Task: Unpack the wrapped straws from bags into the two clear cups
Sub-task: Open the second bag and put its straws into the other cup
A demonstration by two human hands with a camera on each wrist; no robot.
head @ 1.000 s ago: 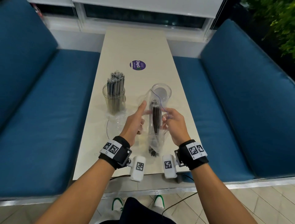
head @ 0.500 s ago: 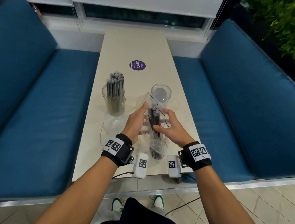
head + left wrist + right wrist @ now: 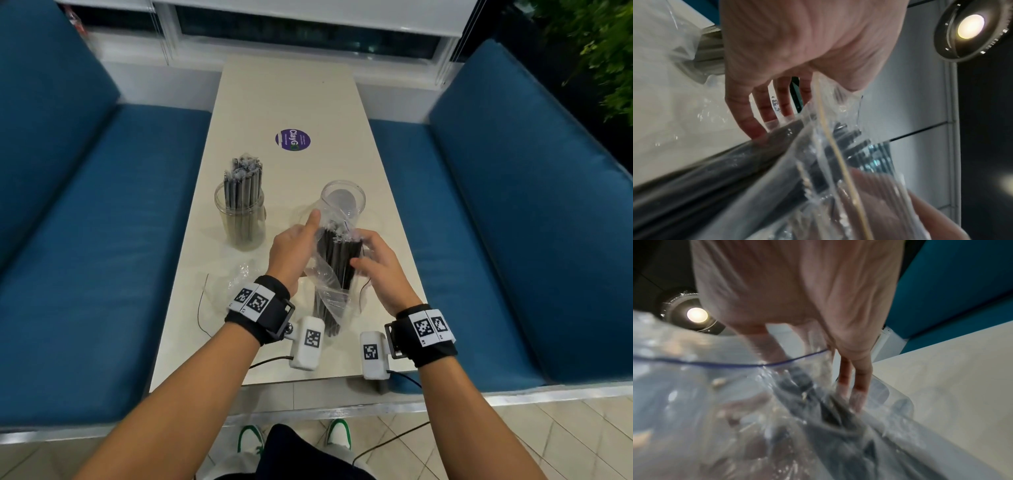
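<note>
A clear zip bag with a bundle of dark wrapped straws stands tilted above the table's near end, between my hands. My left hand pinches the bag's rim, its index finger pointing up; in the left wrist view its fingertips touch the bundle through the film. My right hand curls round the straws' tops at the bag's mouth, with its fingers among the straws. Just beyond the bag stands an empty clear cup. To the left, another clear cup is full of wrapped straws.
An empty crumpled bag and a thin dark cable lie left of my left wrist. A purple round sticker marks the beige table farther back. Blue sofas flank the table.
My right hand let go of the bag's rim, opened, and now curls round the straws' tops. The bag has come lower and nearer, and its mouth is spread wider.
</note>
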